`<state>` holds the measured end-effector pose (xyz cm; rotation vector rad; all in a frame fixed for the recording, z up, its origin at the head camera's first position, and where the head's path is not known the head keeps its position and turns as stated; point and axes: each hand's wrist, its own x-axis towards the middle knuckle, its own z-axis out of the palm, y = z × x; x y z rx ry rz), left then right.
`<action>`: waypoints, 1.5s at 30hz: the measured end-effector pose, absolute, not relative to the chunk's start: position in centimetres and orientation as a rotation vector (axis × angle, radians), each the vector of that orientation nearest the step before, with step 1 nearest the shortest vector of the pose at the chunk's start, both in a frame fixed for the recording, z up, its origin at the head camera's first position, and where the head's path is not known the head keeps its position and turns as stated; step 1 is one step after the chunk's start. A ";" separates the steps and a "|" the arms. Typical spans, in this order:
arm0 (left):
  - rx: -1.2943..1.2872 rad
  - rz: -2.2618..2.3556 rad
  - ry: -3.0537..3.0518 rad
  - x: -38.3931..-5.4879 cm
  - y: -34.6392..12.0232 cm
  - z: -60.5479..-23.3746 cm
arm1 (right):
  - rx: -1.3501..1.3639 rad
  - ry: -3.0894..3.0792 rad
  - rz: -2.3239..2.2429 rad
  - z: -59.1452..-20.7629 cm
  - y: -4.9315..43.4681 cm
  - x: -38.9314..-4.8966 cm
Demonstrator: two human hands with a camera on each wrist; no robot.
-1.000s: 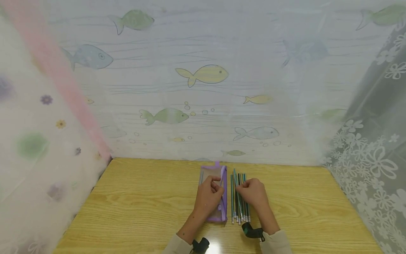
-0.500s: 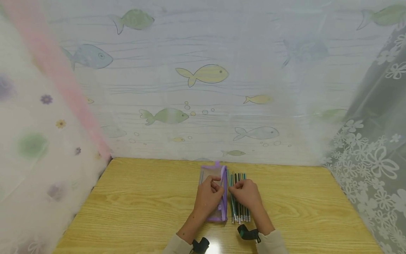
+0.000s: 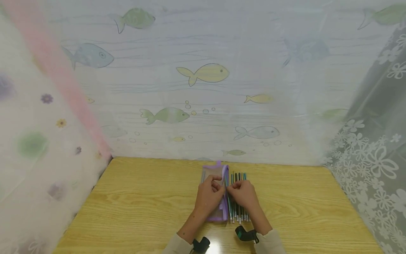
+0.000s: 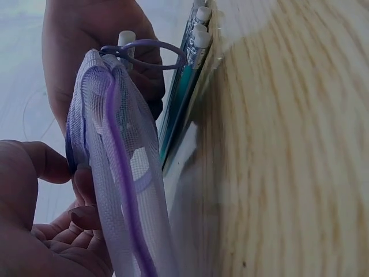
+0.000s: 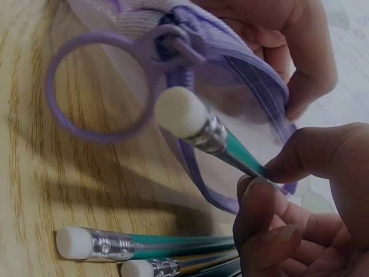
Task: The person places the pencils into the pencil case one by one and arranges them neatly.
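Observation:
A purple-edged mesh pencil case [image 3: 211, 170] lies on the wooden table, its zipped side parted. My left hand [image 3: 207, 198] holds the edge of that opening between thumb and fingers, seen close up in the left wrist view. With thumb and fingertips, my right hand [image 3: 245, 194] pinches a green pencil [image 5: 241, 151] at the opening. The pencil's white eraser [image 5: 180, 111] points toward me, and its far end is hidden behind the case's edge and my fingers. A purple ring [image 5: 98, 138] hangs from the zip pull beside it.
Several pencils [image 3: 240, 216] with white erasers lie side by side just right of the case, partly under my right hand. Behind the table [image 3: 152, 201] hangs a fish-printed curtain [image 3: 203, 98], with a lacy flowered one [image 3: 371, 158] at the right.
My right hand has moved left from the row of pencils to the case's opening, carrying the pinched pencil. The left hand has stayed on the case.

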<state>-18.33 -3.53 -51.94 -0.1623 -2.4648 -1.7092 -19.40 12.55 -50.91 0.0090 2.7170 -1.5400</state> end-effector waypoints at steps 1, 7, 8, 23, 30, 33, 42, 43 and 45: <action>-0.161 -1.712 -2.466 -18.3 -3.5 -51.9 | 0.025 2.712 -1.546 -50.9 12.5 -19.4; -0.168 -1.724 -2.467 -18.2 -3.4 -51.6 | 0.125 2.673 -1.587 -51.1 12.4 -19.5; -0.170 -1.725 -2.469 -18.2 -3.4 -51.6 | 0.137 2.667 -1.593 -51.1 12.4 -19.5; -0.200 -1.731 -2.471 -18.1 -3.3 -51.6 | 0.209 2.585 -1.669 -50.6 12.1 -19.3; -0.209 -1.734 -2.474 -18.1 -3.3 -51.7 | 0.192 2.553 -1.705 -50.7 11.9 -19.2; -0.219 -1.736 -2.472 -18.1 -3.3 -51.8 | 0.185 2.556 -1.699 -50.7 11.9 -19.3; -0.202 -1.727 -2.479 -18.2 -3.3 -51.8 | 0.154 2.681 -1.594 -50.5 12.4 -19.3; -0.202 -1.729 -2.478 -18.2 -3.3 -51.8 | 0.146 2.709 -1.569 -50.5 12.5 -19.3; -0.204 -1.730 -2.474 -18.2 -3.4 -51.8 | 0.127 2.760 -1.526 -50.6 12.8 -19.4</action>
